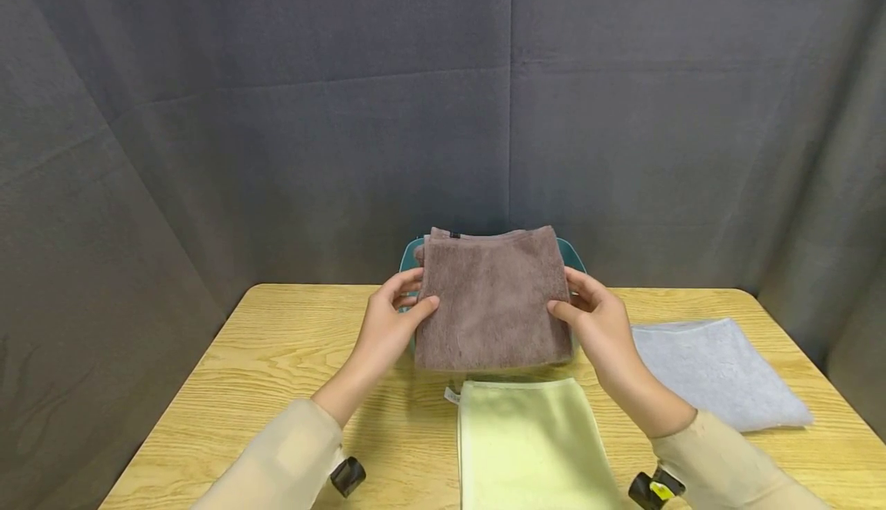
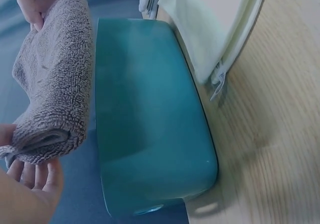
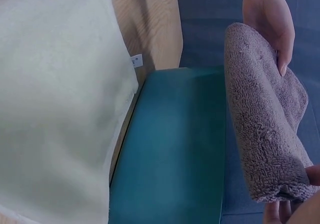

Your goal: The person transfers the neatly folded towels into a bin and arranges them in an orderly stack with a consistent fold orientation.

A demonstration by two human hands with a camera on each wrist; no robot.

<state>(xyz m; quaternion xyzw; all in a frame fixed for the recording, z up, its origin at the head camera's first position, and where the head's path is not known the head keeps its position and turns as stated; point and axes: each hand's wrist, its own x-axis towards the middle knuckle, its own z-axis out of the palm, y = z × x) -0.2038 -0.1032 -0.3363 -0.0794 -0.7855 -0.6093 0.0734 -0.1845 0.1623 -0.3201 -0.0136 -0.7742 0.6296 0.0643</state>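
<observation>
Both hands, left hand (image 1: pixel 390 324) and right hand (image 1: pixel 599 318), pinch the folded brown towel (image 1: pixel 493 298) by its sides over the teal bin (image 2: pixel 150 119) at the counter's (image 1: pixel 277 356) far edge. Judged step: lowering it in; next, level descent, then release.

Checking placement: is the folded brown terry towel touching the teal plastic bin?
Apart. Left wrist view shows the brown towel held clear of the teal bin, a gap between.

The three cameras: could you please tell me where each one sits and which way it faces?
Head: worn high, looks forward and down at the table; both hands and sleeves show.
Left wrist: sits by the left hand, looks along the brown towel and teal bin.
Right wrist: sits by the right hand, facing the left hand.
All share towel, bin and green towel.
</observation>
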